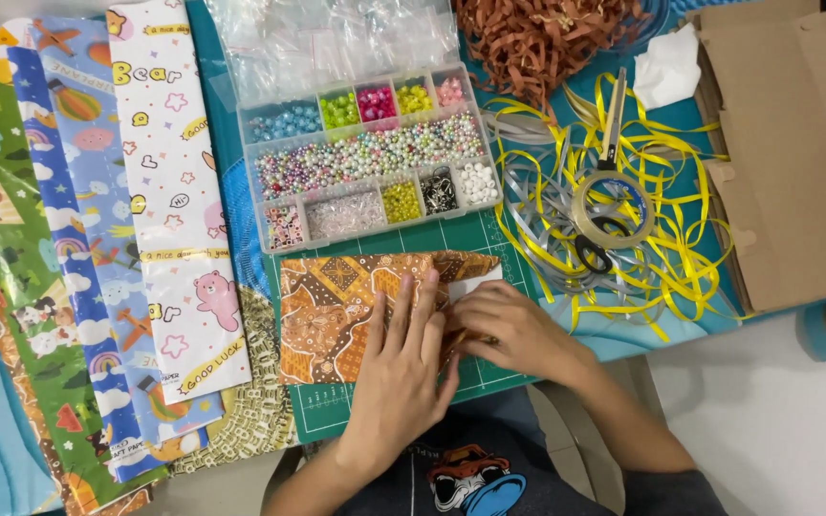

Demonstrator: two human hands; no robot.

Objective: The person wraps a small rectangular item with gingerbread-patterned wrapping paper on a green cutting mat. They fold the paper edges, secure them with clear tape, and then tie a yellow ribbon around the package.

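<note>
Fingers (403, 315) flat (left hand (399, 373)), pressing brown patterned paper (336, 311)

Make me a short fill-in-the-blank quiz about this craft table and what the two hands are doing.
1. Both hands, left hand and right hand, press on a flat parcel wrapped in brown patterned paper, which lies on a ____ cutting mat.
2. The clear plastic compartment box beyond the parcel holds coloured ____.
3. The scissors with black handles lie on a tangle of grey and ____ ribbon.

Missing words: green; beads; yellow
</note>
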